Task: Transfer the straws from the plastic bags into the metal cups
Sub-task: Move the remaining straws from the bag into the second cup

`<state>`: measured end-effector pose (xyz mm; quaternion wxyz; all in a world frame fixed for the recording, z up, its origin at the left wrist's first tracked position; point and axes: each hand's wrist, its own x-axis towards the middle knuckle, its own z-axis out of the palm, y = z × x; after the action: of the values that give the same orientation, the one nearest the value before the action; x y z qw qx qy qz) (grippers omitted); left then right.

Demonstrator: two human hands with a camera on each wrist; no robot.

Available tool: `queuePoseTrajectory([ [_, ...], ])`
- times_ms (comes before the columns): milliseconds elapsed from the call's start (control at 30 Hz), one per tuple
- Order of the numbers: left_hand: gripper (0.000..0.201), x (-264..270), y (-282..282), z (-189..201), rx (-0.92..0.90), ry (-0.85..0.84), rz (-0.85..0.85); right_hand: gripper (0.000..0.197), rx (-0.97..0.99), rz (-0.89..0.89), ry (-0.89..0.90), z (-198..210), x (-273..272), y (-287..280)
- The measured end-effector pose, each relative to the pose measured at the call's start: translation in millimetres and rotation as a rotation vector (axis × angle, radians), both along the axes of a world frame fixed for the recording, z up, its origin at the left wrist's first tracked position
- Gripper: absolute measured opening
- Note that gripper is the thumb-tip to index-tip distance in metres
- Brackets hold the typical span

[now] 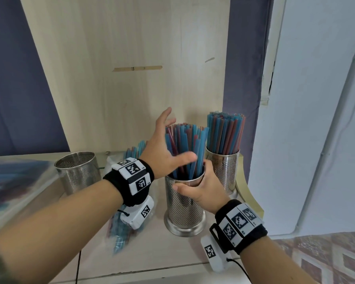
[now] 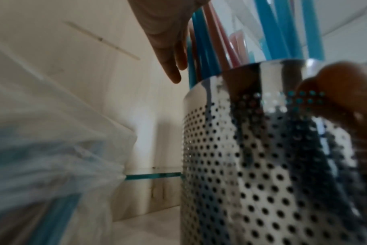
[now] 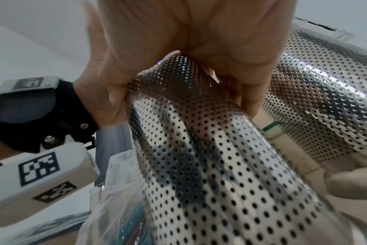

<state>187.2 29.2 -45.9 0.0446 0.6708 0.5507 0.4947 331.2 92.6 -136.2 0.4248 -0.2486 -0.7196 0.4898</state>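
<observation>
Behind, a pale wooden panel (image 1: pixel 121 78) backs the white shelf (image 1: pixel 152 257).

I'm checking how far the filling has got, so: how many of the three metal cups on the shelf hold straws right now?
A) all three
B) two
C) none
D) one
B: the middle cup, in the grip of the right hand, and the right-hand cup both hold straws, while the left cup stands empty.
</observation>
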Motion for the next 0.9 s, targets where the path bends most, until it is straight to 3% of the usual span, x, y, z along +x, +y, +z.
queuePoseTrajectory([
  [100, 0.135, -1, 5, 5, -0.015, 0.046, 0.096, 0.103, 0.011, -0.011, 0.010, 1, -1, -4],
  [300, 0.128, -13, 12, 0, -0.034, -0.094, 0.177, 0.094, 0.003, -0.012, 0.015, 2, 1, -8],
  [400, 0.109, -18, 7, -4, -0.020, -0.255, 0.110, 0.091, 0.022, -0.024, 0.005, 3, 2, -7],
  [500, 0.074, -33, -6, -1, 0.022, -0.323, 0.233, 0.093, 0.035, -0.033, -0.008, 3, 2, -6],
  [667, 0.055, -86, -16, -15, -0.165, -0.172, 0.659, 0.097, 0.025, -0.072, 0.012, 0, -2, -2],
  [767, 0.058, -105, -10, -30, -0.307, -0.034, 0.764, 0.097, 0.039, -0.102, 0.020, -1, -6, 0],
  [900, 0.069, -114, 2, -45, -0.460, 0.015, 0.833, 0.096, 0.047, -0.114, 0.031, -1, -11, 2],
])
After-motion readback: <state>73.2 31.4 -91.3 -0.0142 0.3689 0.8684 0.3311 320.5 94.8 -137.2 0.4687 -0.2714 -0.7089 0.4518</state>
